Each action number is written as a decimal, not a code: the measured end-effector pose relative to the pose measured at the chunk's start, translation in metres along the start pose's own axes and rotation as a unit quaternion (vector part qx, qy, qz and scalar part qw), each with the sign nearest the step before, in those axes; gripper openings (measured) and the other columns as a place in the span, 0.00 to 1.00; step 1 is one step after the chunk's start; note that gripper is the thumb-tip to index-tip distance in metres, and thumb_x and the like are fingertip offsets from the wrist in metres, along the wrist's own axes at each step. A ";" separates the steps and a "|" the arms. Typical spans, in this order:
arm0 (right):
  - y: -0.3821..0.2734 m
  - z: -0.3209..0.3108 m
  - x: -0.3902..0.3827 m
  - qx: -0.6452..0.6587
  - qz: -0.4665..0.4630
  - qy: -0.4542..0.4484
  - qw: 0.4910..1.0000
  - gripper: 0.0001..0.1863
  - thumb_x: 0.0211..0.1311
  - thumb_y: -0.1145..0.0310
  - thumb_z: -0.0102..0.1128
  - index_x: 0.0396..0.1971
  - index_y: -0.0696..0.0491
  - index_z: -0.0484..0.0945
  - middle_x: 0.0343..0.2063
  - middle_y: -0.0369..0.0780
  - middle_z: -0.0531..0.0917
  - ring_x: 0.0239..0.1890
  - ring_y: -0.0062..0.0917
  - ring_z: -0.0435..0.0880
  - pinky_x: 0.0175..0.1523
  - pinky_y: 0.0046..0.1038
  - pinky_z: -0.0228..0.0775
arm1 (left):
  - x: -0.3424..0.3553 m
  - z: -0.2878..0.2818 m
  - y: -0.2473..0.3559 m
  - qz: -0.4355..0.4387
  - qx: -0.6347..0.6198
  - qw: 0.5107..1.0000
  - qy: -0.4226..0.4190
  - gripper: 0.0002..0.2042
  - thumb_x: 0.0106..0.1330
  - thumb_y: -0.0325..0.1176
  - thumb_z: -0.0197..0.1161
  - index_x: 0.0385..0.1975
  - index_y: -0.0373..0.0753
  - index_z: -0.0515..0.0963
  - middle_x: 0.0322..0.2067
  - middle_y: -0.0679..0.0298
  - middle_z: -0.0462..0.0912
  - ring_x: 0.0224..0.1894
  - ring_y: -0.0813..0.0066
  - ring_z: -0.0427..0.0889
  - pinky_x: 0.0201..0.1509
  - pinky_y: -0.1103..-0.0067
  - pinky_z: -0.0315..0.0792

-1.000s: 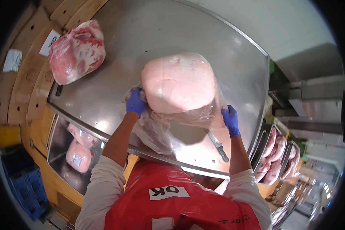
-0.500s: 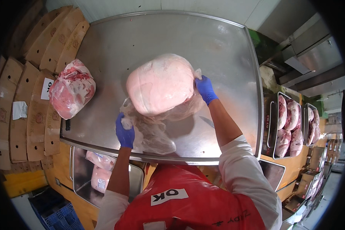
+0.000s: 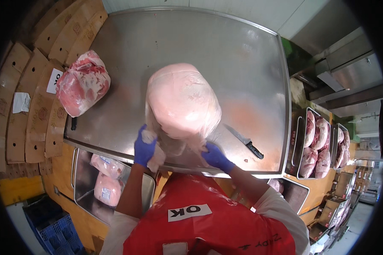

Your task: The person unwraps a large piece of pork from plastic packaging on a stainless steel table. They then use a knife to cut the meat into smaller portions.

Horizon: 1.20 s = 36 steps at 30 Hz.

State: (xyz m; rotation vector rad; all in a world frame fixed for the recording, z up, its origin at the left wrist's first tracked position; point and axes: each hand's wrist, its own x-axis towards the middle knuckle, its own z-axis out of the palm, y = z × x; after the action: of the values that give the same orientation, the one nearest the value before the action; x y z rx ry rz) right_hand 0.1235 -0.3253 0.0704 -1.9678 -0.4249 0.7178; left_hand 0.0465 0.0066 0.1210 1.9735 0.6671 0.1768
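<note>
One broad, dull-grey steel table [image 3: 217, 46]; mid-table, a smooth, rounded, pale-pink meat joint [image 3: 181, 102]! Crinkly clear plastic film [image 3: 158, 158] trails off it, blue-gloved left hand [image 3: 144, 148] clamping one bunch, blue-gloved right hand [image 3: 215, 157] pinching another; black-handled steel knife [image 3: 254, 149] alongside.

A black-handled knife [image 3: 252, 147] lies near the right edge of the desk [image 3: 200, 36], and a red-and-white meat chunk [image 3: 84, 83] sits at the desk's left edge. Brown cardboard [image 3: 19, 102] stands left of the desk; wrapped meat [image 3: 108, 186] fills part of a metal tray [image 3: 82, 178] below its near left side, and meat pieces [image 3: 309, 160] fill another tray [image 3: 302, 146] off its right side.
</note>
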 end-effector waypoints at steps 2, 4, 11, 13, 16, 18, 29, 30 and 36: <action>-0.002 0.009 -0.023 -0.005 0.056 0.001 0.998 0.18 0.66 0.69 0.59 0.55 0.57 0.80 0.43 0.48 0.88 0.46 0.34 0.86 0.53 0.37 0.78 | 0.017 -0.002 -0.017 -0.032 -0.033 0.999 0.021 0.35 0.64 0.33 0.75 0.70 0.32 0.67 0.56 0.52 0.82 0.57 0.63 0.83 0.63 0.71 0.76; 0.025 0.013 -0.037 0.032 0.072 0.036 0.996 0.15 0.69 0.66 0.59 0.52 0.55 0.80 0.42 0.52 0.87 0.45 0.43 0.88 0.52 0.40 0.79 | 0.028 -0.006 -0.050 -0.042 -0.034 0.998 0.019 0.36 0.65 0.34 0.75 0.70 0.30 0.66 0.59 0.52 0.81 0.59 0.64 0.81 0.64 0.71 0.75; 0.072 -0.048 -0.037 0.228 0.149 0.144 0.951 0.30 0.68 0.65 0.64 0.66 0.62 0.72 0.56 0.45 0.83 0.56 0.30 0.82 0.64 0.32 0.73 | 0.039 0.002 -0.074 0.007 0.070 0.998 0.007 0.35 0.68 0.31 0.72 0.71 0.30 0.63 0.63 0.52 0.77 0.63 0.63 0.78 0.67 0.71 0.74; 0.011 -0.072 -0.018 0.316 0.059 0.192 0.927 0.32 0.71 0.63 0.64 0.69 0.64 0.69 0.62 0.49 0.79 0.63 0.33 0.78 0.70 0.35 0.67 | 0.044 0.007 -0.068 0.038 0.039 0.998 0.024 0.36 0.68 0.31 0.72 0.73 0.32 0.62 0.65 0.50 0.75 0.66 0.61 0.77 0.69 0.70 0.73; -0.014 -0.074 0.017 0.202 0.035 0.253 0.945 0.36 0.70 0.57 0.67 0.68 0.64 0.68 0.64 0.50 0.78 0.65 0.34 0.77 0.70 0.36 0.67 | 0.068 0.020 -0.056 0.066 -0.042 0.997 0.005 0.40 0.66 0.33 0.73 0.76 0.34 0.59 0.68 0.47 0.73 0.68 0.57 0.75 0.71 0.69 0.71; -0.026 -0.059 0.044 0.144 0.043 0.261 0.954 0.35 0.70 0.52 0.67 0.64 0.64 0.72 0.60 0.51 0.82 0.62 0.34 0.81 0.66 0.37 0.70 | 0.079 0.026 -0.061 0.095 -0.051 0.994 -0.026 0.41 0.66 0.31 0.73 0.77 0.35 0.58 0.70 0.50 0.72 0.69 0.59 0.75 0.71 0.70 0.71; 0.142 -0.029 -0.025 -0.298 0.058 0.181 0.935 0.17 0.67 0.58 0.60 0.30 0.59 0.81 0.28 0.56 0.85 0.37 0.53 0.87 0.44 0.48 0.78 | 0.088 0.019 -0.090 0.059 0.034 0.993 -0.101 0.30 0.67 0.34 0.73 0.68 0.37 0.71 0.62 0.59 0.81 0.62 0.67 0.80 0.68 0.72 0.73; 0.130 -0.019 -0.035 -0.251 0.097 0.189 0.945 0.18 0.66 0.57 0.61 0.29 0.58 0.82 0.28 0.55 0.85 0.37 0.53 0.87 0.44 0.48 0.78 | 0.090 0.020 -0.089 0.050 0.024 0.991 -0.122 0.29 0.68 0.35 0.73 0.67 0.37 0.72 0.61 0.61 0.81 0.62 0.69 0.80 0.69 0.72 0.73; 0.048 -0.019 -0.045 -0.073 0.050 0.323 0.942 0.23 0.60 0.55 0.75 0.43 0.60 0.81 0.40 0.51 0.84 0.46 0.46 0.86 0.53 0.41 0.77 | 0.083 0.025 -0.085 0.010 -0.084 0.977 -0.196 0.26 0.66 0.33 0.73 0.64 0.37 0.75 0.58 0.61 0.84 0.58 0.69 0.82 0.66 0.72 0.75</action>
State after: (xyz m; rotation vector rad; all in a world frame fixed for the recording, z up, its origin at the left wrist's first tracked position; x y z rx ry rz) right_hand 0.1008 -0.3864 0.0494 -2.2366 0.0245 0.0706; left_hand 0.0936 0.0596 0.0227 1.7831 0.3614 -0.1395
